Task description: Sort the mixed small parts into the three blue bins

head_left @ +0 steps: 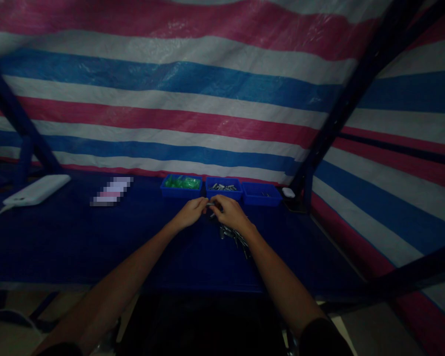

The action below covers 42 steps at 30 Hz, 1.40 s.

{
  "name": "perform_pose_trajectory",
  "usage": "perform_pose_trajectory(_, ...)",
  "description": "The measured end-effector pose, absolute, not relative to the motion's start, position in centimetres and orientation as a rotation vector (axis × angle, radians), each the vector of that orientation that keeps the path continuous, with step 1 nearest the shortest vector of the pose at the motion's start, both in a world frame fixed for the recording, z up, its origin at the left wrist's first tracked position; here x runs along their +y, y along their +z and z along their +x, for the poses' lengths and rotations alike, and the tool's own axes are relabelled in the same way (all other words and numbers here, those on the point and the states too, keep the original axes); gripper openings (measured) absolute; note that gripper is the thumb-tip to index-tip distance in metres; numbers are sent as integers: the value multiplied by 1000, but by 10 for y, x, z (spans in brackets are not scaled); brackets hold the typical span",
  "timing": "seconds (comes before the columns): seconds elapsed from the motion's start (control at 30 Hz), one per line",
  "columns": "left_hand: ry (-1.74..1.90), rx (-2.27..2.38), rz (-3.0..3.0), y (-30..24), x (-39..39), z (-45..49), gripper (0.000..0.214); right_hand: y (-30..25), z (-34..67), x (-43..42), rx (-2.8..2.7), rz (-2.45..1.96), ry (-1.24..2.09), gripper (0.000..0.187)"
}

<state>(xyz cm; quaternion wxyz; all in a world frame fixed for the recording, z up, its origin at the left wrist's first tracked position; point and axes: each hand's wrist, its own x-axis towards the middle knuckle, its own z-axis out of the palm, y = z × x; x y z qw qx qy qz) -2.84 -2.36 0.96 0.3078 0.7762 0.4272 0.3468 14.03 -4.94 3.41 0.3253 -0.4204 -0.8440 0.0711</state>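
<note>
My left hand (pixel 192 212) and my right hand (pixel 230 212) meet over the table, just in front of the blue bins. Between their fingertips is a small, slim metal piece (pixel 210 203), pinched from both sides; its exact kind is too small to make out. Partly under my right hand and wrist lies a loose pile of small dark metal parts (pixel 230 232). Behind the hands, the middle blue bin (pixel 222 195) contains several short silvery metal pieces (pixel 222 187).
Green plastic-looking items (pixel 181 183) fill the left blue bin (pixel 180 193). The right blue bin (pixel 261 200) has a few small pieces. A white case (pixel 288 192), a pixelated phone-like object (pixel 111 192) and a white corded device (pixel 37 190) lie on the blue table (pixel 96 247). Striped sheeting hangs behind.
</note>
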Motion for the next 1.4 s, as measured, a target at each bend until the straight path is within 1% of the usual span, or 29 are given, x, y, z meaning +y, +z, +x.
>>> perform_pose_trajectory(0.03, 930, 1134, 2037, 10, -25, -27, 43, 34, 139, -49, -2203, -1116, 181, 13)
perform_pose_trajectory(0.1, 966, 1143, 2039, 13, -28, -25, 43, 32, 138, -47, -2169, -1163, 181, 16)
perform_pose_trajectory(0.2, 1053, 1141, 2106, 18, -34, -22, 29, 30, 139, -44, -2112, -1275, 159, 25)
perform_pose_trajectory(0.27, 1080, 1134, 2193, 21, -38, -22, 37, 29, 139, -41, -2104, -1330, 145, 29)
perform_pose_trajectory(0.3, 1081, 1136, 2246, 22, -39, -21, 37, 28, 139, -40, -2113, -1336, 146, 30)
perform_pose_trajectory(0.4, 1075, 1175, 2337, 22, -38, -22, 23, 25, 137, -40, -2144, -1293, 182, 32)
perform_pose_trajectory(0.43, 1083, 1196, 2317, 22, -37, -22, 22, 25, 136, -41, -2141, -1273, 203, 31)
perform_pose_trajectory(0.5, 1116, 1226, 2213, 21, -35, -23, 24, 25, 134, -43, -2114, -1243, 252, 27)
perform_pose_trajectory(0.6, 1159, 1231, 2066, 22, -32, -26, 27, 27, 131, -49, -2089, -1184, 289, 38)
perform_pose_trajectory(0.63, 1161, 1224, 2047, 22, -32, -26, 31, 29, 131, -50, -2093, -1156, 284, 39)
perform_pose_trajectory(0.7, 1140, 1212, 2028, 24, -33, -26, 38, 31, 132, -52, -2091, -1116, 258, 31)
perform_pose_trajectory(0.77, 1097, 1188, 1988, 26, -35, -24, 41, 33, 133, -52, -2068, -1117, 242, 24)
perform_pose_trajectory(0.93, 978, 1109, 1902, 25, -36, -18, 43, 37, 138, -51, -2099, -1106, 286, 16)
perform_pose_trajectory(1.0, 969, 1122, 1902, 24, -36, -17, 49, 38, 140, -52, -2060, -1057, 236, 15)
perform_pose_trajectory(1.07, 950, 1162, 1943, 24, -37, -18, 54, 41, 143, -53, -1906, -1000, 92, 17)
perform_pose_trajectory(1.2, 783, 1326, 2254, 21, -40, -22, 49, 49, 150, -46, -1511, -897, -249, 22)
perform_pose_trajectory(1.3, 648, 1419, 2459, 16, -42, -23, 45, 55, 153, -33, -1513, -1026, -315, 24)
perform_pose_trajectory(1.4, 546, 1468, 2526, 12, -42, -21, 35, 56, 161, -21, -1688, -1285, -249, 33)
